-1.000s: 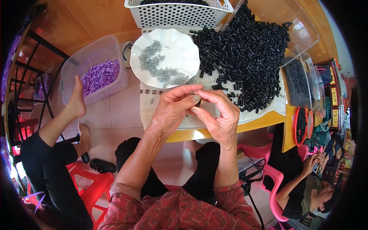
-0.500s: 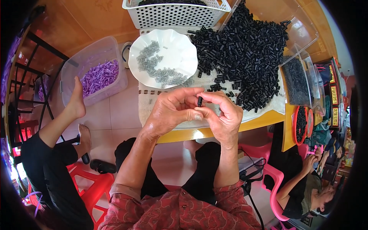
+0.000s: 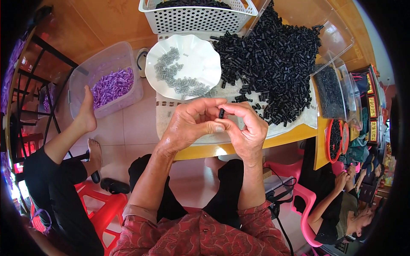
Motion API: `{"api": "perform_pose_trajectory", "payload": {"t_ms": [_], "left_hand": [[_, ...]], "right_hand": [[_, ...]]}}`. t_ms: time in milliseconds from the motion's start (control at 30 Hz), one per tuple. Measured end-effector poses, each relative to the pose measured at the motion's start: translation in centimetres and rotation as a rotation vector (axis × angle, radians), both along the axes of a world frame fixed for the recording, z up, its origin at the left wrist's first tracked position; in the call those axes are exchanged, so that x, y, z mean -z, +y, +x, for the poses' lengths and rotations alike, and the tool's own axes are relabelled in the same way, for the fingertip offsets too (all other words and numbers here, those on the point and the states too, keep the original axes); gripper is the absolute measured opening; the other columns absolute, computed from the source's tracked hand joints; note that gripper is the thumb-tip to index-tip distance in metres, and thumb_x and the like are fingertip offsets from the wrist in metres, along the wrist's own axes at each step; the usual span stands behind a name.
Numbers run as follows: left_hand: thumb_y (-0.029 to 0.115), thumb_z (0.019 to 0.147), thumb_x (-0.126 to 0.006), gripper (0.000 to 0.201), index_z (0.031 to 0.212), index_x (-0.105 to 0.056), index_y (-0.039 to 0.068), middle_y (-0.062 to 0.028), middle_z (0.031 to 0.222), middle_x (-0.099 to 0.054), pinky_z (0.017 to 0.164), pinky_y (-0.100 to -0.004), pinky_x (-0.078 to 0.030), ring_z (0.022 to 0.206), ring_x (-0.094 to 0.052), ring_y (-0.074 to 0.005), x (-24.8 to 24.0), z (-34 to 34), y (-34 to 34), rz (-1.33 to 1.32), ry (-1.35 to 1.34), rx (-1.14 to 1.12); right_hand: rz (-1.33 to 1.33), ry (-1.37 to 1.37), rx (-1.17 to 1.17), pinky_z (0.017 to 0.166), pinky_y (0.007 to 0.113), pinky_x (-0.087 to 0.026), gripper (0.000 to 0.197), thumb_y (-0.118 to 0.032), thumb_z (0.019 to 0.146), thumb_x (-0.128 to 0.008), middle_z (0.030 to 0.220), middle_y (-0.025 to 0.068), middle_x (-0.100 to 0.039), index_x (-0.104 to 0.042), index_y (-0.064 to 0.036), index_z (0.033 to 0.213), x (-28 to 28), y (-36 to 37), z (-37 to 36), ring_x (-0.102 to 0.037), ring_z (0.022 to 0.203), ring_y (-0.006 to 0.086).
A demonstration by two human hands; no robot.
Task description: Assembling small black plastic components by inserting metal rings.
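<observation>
At mid-frame, the right hand (image 3: 246, 128) pinches a black piece (image 3: 221, 113), long axis near-vertical. The left hand (image 3: 191, 121) curls alongside, hold unclear.

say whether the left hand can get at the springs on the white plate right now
Probably yes: the left hand is close to the white plate, and nothing covers the springs; its fingers are, though, busy at the small black part pinched by the right hand.
</observation>
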State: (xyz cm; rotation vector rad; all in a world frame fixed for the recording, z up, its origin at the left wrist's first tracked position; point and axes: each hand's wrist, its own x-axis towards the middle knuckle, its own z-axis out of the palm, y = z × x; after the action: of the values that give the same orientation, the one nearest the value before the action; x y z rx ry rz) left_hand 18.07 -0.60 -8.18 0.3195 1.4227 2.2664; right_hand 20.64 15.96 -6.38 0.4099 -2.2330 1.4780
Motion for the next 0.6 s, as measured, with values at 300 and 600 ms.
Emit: {"api": "perform_pose_trajectory", "payload": {"t_ms": [300,600], "left_hand": [[0.0,0.093,-0.063,0.035,0.128,-0.061,0.001,-0.0033,0.094,-0.068,0.075,-0.0244,-0.054,0.082,-0.064,-0.0097,0.4,0.0,0.8,-0.079,0.02,-0.214],[0.001,0.093,-0.06,0.027,0.119,-0.062,-0.008,-0.015,0.096,-0.07,0.077,-0.0314,-0.06,0.082,-0.068,-0.0182,-1.8,-3.0,1.4,-0.025,-0.109,-0.458]], "right_hand": [[0.054,-0.004,-0.015,0.075,0.03,-0.054,0.04,0.01,0.075,-0.072,0.106,0.0138,-0.068,-0.066,-0.0008,0.113,-0.5,-0.5,-0.2,-0.066,0.085,0.0235],[-0.003,0.18,0.511,0.065,0.025,-0.052,0.017,0.007,0.085,-0.065,0.096,0.0113,-0.069,-0.067,0.0013,0.102,2.5,3.5,-1.2,-0.064,0.076,0.0148]]}}
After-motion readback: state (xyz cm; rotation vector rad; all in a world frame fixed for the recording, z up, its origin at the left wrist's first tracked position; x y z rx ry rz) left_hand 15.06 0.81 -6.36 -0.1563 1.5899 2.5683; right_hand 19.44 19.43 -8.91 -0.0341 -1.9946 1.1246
